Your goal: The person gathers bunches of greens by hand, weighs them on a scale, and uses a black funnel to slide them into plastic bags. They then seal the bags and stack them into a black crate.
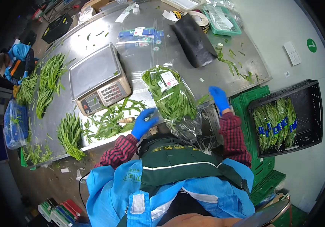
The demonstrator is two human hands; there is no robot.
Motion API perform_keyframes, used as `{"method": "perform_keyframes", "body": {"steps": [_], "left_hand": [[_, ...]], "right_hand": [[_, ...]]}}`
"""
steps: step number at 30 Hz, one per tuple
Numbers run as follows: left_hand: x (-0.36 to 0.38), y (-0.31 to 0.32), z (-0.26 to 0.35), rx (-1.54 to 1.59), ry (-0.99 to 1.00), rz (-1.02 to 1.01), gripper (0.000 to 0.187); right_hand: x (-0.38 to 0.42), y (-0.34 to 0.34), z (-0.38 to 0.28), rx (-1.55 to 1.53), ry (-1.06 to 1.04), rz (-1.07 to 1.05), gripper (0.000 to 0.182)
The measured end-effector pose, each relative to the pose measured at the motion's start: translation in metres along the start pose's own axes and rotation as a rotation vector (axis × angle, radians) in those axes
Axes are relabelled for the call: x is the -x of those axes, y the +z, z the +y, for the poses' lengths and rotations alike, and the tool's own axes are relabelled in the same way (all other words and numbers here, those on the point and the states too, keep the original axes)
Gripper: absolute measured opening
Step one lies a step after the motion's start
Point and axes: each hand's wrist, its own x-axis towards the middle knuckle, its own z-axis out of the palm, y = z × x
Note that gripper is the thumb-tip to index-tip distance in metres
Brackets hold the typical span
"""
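A clear plastic bag of leafy greens (pixel 177 100) with a white label lies at the table's front edge. Its loose plastic end hangs toward my apron. My left hand (pixel 144 123), in a blue glove, is just off the bag's lower left side, thumb and fingers apart with nothing in them. To the right of the bag, my gloved right hand (pixel 219 99) is raised over the table edge, fingers stretched out and holding nothing. A wooden handle (pixel 126 120) lies among loose leaves and stems (pixel 111 126) beside my left hand.
A weighing scale (pixel 100 79) stands left of the bag. Bunches of greens (pixel 69 134) lie farther left. Beyond the bag are flat printed bags (pixel 141 33) and a dark curved sheet (pixel 194 41). A black crate (pixel 310 130) with bagged greens sits right. A co-worker (pixel 16 60) is far left.
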Motion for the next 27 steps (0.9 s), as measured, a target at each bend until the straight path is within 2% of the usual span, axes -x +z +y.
{"method": "perform_keyframes", "body": {"steps": [1, 2, 4, 6, 7, 8, 9, 10, 11, 12, 13, 14, 16, 17, 19, 20, 21, 22, 24, 25, 27], "left_hand": [[-0.015, 0.005, -0.008, 0.231, -0.135, 0.161, 0.051], [-0.029, 0.008, -0.023, 0.286, -0.175, 0.252, 0.06], [-0.052, 0.018, -0.005, 0.435, -0.431, 0.335, 0.067], [-0.078, 0.021, -0.051, 0.527, -0.336, 0.338, 0.066], [-0.086, 0.025, -0.06, 0.574, -0.251, 0.396, 0.064], [-0.08, 0.026, -0.036, 0.706, -0.249, 0.378, 0.062], [-0.072, 0.024, -0.025, 0.676, -0.269, 0.362, 0.061], [-0.065, 0.022, -0.025, 0.642, -0.289, 0.345, 0.061], [-0.059, 0.022, -0.029, 0.561, -0.338, 0.367, 0.061], [-0.054, 0.023, -0.039, 0.507, -0.291, 0.398, 0.053], [-0.053, 0.025, -0.043, 0.323, -0.148, 0.476, 0.049], [-0.055, 0.027, -0.043, 0.137, -0.002, 0.551, 0.045], [-0.064, 0.03, -0.007, -0.099, 0.226, 0.565, 0.036], [-0.072, 0.036, 0.024, -0.143, 0.284, 0.521, 0.033], [-0.095, 0.047, 0.056, -0.336, 0.511, 0.402, 0.032], [-0.114, 0.046, 0.056, -0.48, 0.573, 0.268, 0.04], [-0.133, 0.044, 0.052, -0.77, 0.59, 0.208, 0.047], [-0.152, 0.044, 0.043, -1.057, 0.602, 0.139, 0.056], [-0.188, 0.027, -0.005, -1.162, 0.35, -0.079, 0.069], [-0.197, 0.024, -0.013, -1.194, 0.384, -0.085, 0.072], [-0.204, 0.024, -0.011, -1.123, 0.459, -0.032, 0.063]], "right_hand": [[0.004, 0.022, 0.007, -0.055, 0.038, -0.05, 0.029], [0.004, 0.045, 0.012, 0.015, 0.059, -0.11, 0.028], [0.007, 0.08, 0.003, 0.179, 0.03, -0.166, 0.027], [0.01, 0.099, -0.031, 0.36, -0.079, -0.152, 0.026], [0.013, 0.09, -0.056, 0.245, -0.07, -0.137, 0.025], [0.019, 0.078, -0.085, 0.13, -0.054, -0.122, 0.024], [0.026, 0.072, -0.097, 0.013, -0.031, -0.107, 0.024], [0.028, 0.069, -0.087, 0.072, -0.022, -0.124, 0.023], [0.028, 0.059, -0.072, 0.132, -0.016, -0.136, 0.022], [0.026, 0.049, -0.052, 0.192, -0.015, -0.144, 0.021], [0.028, 0.053, 0.001, 0.129, -0.013, -0.123, 0.023], [0.036, 0.049, 0.006, 0.092, -0.028, -0.089, 0.026], [0.062, 0.042, 0.014, 0.02, -0.05, -0.029, 0.034], [0.07, 0.038, 0.019, -0.033, 0.072, -0.05, 0.041], [0.084, 0.036, 0.036, -0.076, 0.084, 0.011, 0.041], [0.09, 0.036, 0.043, -0.095, 0.093, 0.047, 0.041], [0.098, 0.038, 0.043, -0.124, 0.047, 0.112, 0.033], [0.103, 0.036, 0.046, -0.121, 0.116, 0.055, 0.029], [0.114, 0.031, 0.054, -0.115, 0.264, -0.061, 0.02], [0.117, 0.031, 0.055, -0.23, 0.3, -0.103, 0.013], [0.121, 0.031, 0.044, -0.224, 0.276, -0.061, 0.014]]}}
